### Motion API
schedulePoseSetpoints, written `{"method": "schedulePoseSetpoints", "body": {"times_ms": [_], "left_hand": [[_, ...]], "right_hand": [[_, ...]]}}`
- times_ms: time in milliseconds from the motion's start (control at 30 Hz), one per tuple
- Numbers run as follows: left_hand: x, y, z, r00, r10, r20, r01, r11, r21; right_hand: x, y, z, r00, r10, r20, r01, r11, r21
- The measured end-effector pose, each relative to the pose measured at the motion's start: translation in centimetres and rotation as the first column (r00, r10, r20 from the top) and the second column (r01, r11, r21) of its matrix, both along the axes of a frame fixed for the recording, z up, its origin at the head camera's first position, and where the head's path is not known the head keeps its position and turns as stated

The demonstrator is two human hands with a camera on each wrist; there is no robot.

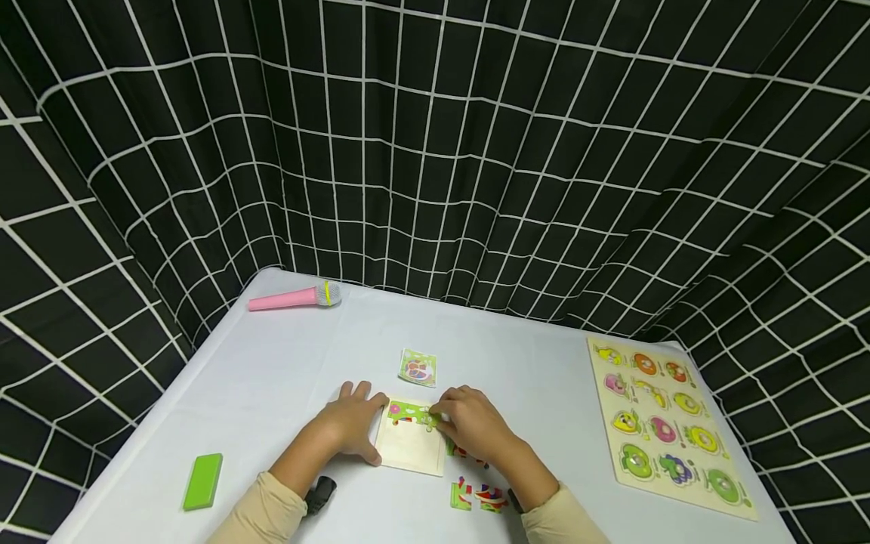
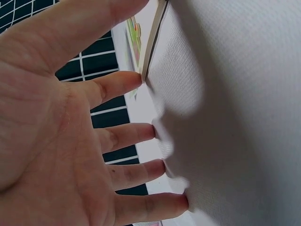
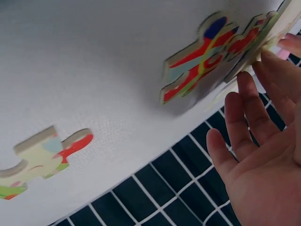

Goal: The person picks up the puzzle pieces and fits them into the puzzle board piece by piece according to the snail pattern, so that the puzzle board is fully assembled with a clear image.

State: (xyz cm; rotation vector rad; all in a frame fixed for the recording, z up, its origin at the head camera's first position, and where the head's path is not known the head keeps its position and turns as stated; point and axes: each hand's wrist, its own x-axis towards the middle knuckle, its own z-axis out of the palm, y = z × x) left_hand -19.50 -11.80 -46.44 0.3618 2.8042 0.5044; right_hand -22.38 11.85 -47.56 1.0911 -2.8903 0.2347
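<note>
A pale wooden puzzle tray [image 1: 410, 452] lies at the table's middle, with joined green pieces [image 1: 401, 410] along its far edge. My left hand [image 1: 350, 425] is spread at the tray's left side, thumb by the near corner, index finger touching the far one. In the left wrist view its other fingertips rest on the cloth beside the tray edge [image 2: 153, 42]. Over the far right corner, my right hand [image 1: 476, 425] pinches a green puzzle piece [image 1: 431, 418], partly hidden by the fingers. Loose red-and-blue pieces [image 3: 200, 59] lie under that wrist, and a pale piece [image 3: 40, 157] lies apart.
A small picture card [image 1: 418, 368] lies beyond the tray. A pink toy microphone [image 1: 292, 298] is at the far left, a green block [image 1: 202, 481] at the near left. A wooden fruit board [image 1: 612, 446] lies on the right. Black gridded curtains [image 1: 435, 151] surround the table.
</note>
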Motion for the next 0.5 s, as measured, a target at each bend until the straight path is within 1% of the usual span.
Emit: {"method": "schedulePoseSetpoints", "body": {"times_ms": [133, 200, 400, 500], "left_hand": [[-0.02, 0.06, -0.04, 1.000, -0.004, 0.004, 0.004, 1.000, -0.001], [-0.01, 0.08, 0.04, 1.000, -0.001, 0.007, 0.001, 1.000, 0.002], [-0.01, 0.09, 0.23, 1.000, 0.004, 0.021, -0.004, 1.000, 0.014], [-0.12, 0.04, 0.18, 1.000, 0.000, 0.022, 0.000, 1.000, 0.007]], "right_hand": [[0.12, -0.24, 0.05, 1.000, -0.015, 0.008, 0.015, 1.000, 0.008], [0.13, -0.35, 0.06, 1.000, -0.023, -0.002, 0.023, 1.000, 0.019], [0.15, -0.64, -0.04, 0.998, -0.032, -0.060, 0.036, 0.997, 0.061], [0.23, -0.91, 0.03, 0.995, -0.021, -0.097, 0.031, 0.995, 0.095]]}}
